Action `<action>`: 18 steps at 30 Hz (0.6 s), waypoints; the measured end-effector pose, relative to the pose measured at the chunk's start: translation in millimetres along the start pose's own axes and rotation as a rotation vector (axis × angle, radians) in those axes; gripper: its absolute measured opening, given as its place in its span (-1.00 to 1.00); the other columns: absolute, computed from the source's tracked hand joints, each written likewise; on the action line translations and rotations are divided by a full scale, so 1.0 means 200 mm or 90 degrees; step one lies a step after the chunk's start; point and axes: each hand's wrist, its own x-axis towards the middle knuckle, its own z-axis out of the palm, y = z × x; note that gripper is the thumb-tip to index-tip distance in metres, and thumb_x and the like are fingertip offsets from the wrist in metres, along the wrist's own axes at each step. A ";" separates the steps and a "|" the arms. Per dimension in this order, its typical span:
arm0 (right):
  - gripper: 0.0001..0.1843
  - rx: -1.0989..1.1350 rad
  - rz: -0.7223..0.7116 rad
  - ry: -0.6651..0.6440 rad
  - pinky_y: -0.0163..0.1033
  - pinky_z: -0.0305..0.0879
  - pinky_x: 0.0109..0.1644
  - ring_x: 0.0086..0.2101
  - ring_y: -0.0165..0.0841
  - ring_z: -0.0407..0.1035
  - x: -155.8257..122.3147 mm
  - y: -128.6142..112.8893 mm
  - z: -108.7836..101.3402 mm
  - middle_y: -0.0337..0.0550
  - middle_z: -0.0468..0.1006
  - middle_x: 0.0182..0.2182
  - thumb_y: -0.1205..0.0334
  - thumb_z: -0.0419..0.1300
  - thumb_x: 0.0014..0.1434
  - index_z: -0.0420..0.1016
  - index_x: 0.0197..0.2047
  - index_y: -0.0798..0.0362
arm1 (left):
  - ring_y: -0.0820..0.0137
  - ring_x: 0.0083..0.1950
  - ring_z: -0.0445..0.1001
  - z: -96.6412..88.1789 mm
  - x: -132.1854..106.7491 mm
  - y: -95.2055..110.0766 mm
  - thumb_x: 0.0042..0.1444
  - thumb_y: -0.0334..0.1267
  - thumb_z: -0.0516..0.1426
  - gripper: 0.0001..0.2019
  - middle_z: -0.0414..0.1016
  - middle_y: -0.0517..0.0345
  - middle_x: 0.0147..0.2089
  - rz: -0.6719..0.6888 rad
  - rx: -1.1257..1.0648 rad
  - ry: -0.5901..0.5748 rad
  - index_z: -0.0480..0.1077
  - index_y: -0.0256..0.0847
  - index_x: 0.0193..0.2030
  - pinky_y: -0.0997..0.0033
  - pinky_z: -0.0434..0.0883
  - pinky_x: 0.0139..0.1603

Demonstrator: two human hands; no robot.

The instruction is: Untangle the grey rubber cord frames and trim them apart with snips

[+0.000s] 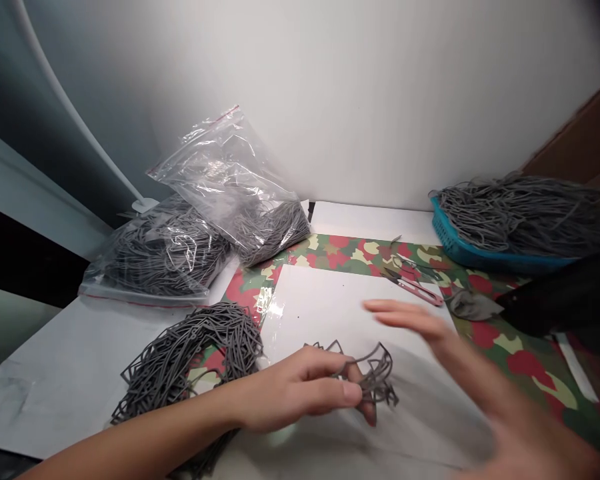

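My left hand (pixel 310 390) pinches a small bunch of thin grey rubbery loops (pixel 380 377) between thumb and fingers, above a white sheet (pixel 325 300). The loops look like gaskets with angular corners and stick out past the fingertips to the right. My right hand (pixel 460 373), smeared by motion, is raised to the right of the bunch with its fingers stretched out and nothing in them. Left of my left hand, a large ring-shaped heap of similar dark grey loops (pixel 165 360) lies partly behind my forearm.
Two clear zip bags (pixel 220 167) (pixel 145 267) of grey strands lie at the back left. A blue basket (pixel 455 247) heaped with grey strands stands at the back right. Pink thread snips (pixel 420 290) rest by the sheet on a camouflage-patterned mat (pixel 535 367). A black object (pixel 555 300) juts in from the right.
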 end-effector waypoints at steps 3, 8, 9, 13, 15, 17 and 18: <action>-0.34 0.116 0.119 -0.139 -0.18 0.32 0.09 0.02 -0.15 0.41 0.13 0.04 0.04 -0.12 0.53 0.02 0.27 0.52 -0.07 0.47 0.11 -0.12 | 0.35 -0.21 0.35 0.01 0.00 0.00 0.22 0.00 0.14 -0.68 0.44 0.11 -0.25 0.049 -0.041 -0.015 0.46 -0.26 -0.31 0.41 0.24 -0.12; -0.76 0.512 0.251 -0.164 -0.41 0.29 -0.40 -0.49 -0.48 0.38 0.11 0.20 0.09 -0.23 0.53 -0.48 0.21 0.44 0.05 0.47 -0.33 0.10 | 0.51 -0.53 0.04 -0.02 0.01 -0.04 0.18 -0.09 0.13 -0.73 0.25 0.28 -0.52 0.024 -0.062 0.049 0.38 -0.27 -0.39 0.48 0.04 -0.48; -0.69 0.549 0.262 -0.176 -0.44 0.25 -0.50 -0.56 -0.50 0.35 0.10 0.22 0.10 -0.23 0.52 -0.51 0.14 0.45 0.02 0.45 -0.33 0.12 | 0.52 -0.56 -0.02 -0.03 0.01 -0.05 0.16 -0.10 0.12 -0.74 0.18 0.32 -0.56 0.016 -0.069 0.053 0.34 -0.25 -0.42 0.46 -0.04 -0.53; -0.60 0.649 0.321 -0.223 -0.50 0.19 -0.68 -0.70 -0.57 0.30 0.07 0.25 0.12 -0.13 0.55 -0.50 0.08 0.47 -0.03 0.42 -0.33 0.16 | 0.50 -0.55 -0.02 -0.04 0.01 -0.06 0.14 -0.16 0.04 -0.77 0.11 0.32 -0.57 0.022 -0.088 0.072 0.20 -0.20 -0.48 0.44 -0.06 -0.54; -0.61 0.681 0.339 -0.237 -0.53 0.18 -0.72 -0.72 -0.57 0.28 0.07 0.26 0.13 -0.17 0.54 -0.56 0.10 0.48 -0.03 0.43 -0.33 0.18 | 0.50 -0.55 -0.06 -0.04 0.01 -0.06 0.13 -0.18 0.01 -0.77 0.04 0.35 -0.58 0.035 -0.107 0.081 0.14 -0.18 -0.51 0.43 -0.08 -0.54; -0.63 0.701 0.342 -0.243 -0.53 0.20 -0.73 -0.74 -0.55 0.27 0.07 0.27 0.14 -0.21 0.51 -0.63 0.10 0.46 0.00 0.44 -0.33 0.18 | 0.51 -0.57 -0.13 -0.03 0.01 -0.06 0.12 -0.19 -0.01 -0.77 -0.04 0.38 -0.61 0.050 -0.134 0.082 0.08 -0.17 -0.52 0.43 -0.12 -0.55; -0.65 0.714 0.340 -0.243 -0.51 0.25 -0.71 -0.75 -0.54 0.29 0.07 0.27 0.14 -0.22 0.50 -0.64 0.11 0.45 0.02 0.44 -0.33 0.17 | 0.52 -0.58 -0.15 -0.03 0.01 -0.06 0.11 -0.19 -0.02 -0.77 -0.07 0.40 -0.62 0.057 -0.149 0.082 0.06 -0.16 -0.52 0.43 -0.13 -0.56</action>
